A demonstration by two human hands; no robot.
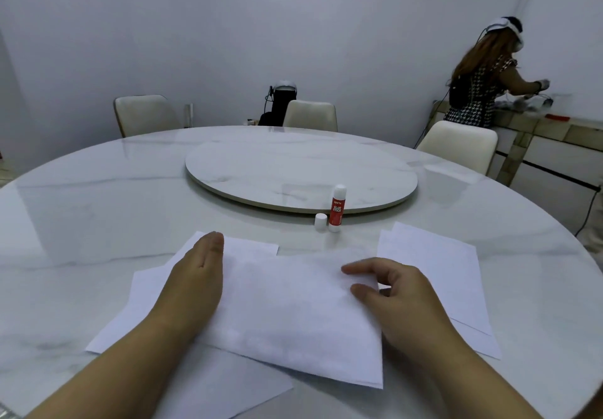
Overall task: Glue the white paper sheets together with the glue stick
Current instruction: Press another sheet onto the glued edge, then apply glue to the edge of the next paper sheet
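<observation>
White paper everywhere on the grey-veined marble tabletop: one white rectangular top sheet lies across a lower white sheet whose corners show at left and front, and a separate small stack of white sheets sits just beside them to the right. The red-labelled glue stick with white ends stands upright beyond the sheets, its loose white cap touching or just beside its base, both near the edge of the round marble turntable. Risks, as a judgement: the top sheet sits skewed over the lower one, so pressing now could set the pair crooked; uneven pressure could trap a wrinkle; the uncapped stick could tip if a hand knocks it on reaching, and left open it may dry. Whether glue is already between the sheets cannot be told. The left hand lies flat, fingers straight and pressed together, palm down on the left edge of the top sheet. The right hand is loosely curled, fingers parted and touching the top sheet near its right edge; a true pinch is not evident. Chairs and another person stand far behind.
</observation>
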